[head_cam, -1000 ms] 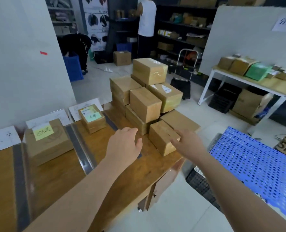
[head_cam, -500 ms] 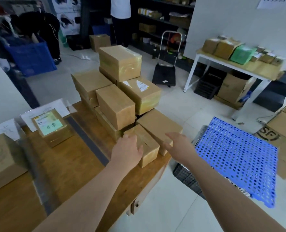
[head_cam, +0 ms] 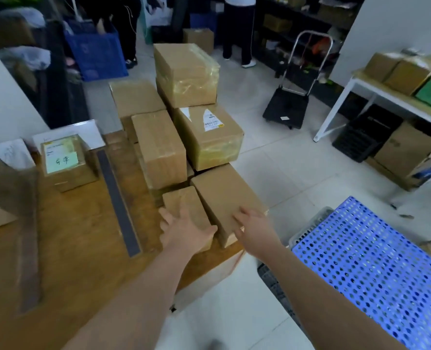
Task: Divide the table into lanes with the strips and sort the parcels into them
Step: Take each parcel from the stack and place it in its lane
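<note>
Since the left hand (head_cam: 186,231) only lies spread on the small parcel (head_cam: 181,200) and the right hand (head_cam: 254,228) rests flat on the flat parcel (head_cam: 222,190), both at the near right corner of the table (head_cam: 83,248), we see no closed grip yet. Risks we'd flag: a one-sided pull skews a parcel into the stack (head_cam: 158,152) touching them, or the flat parcel slides off the edge.

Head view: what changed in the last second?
Left hand reached forward onto the small parcel; a grip is unclear. Right hand shifted from that parcel's edge onto the flat parcel beside it. Stack, strip and labelled parcel stayed put.
</note>
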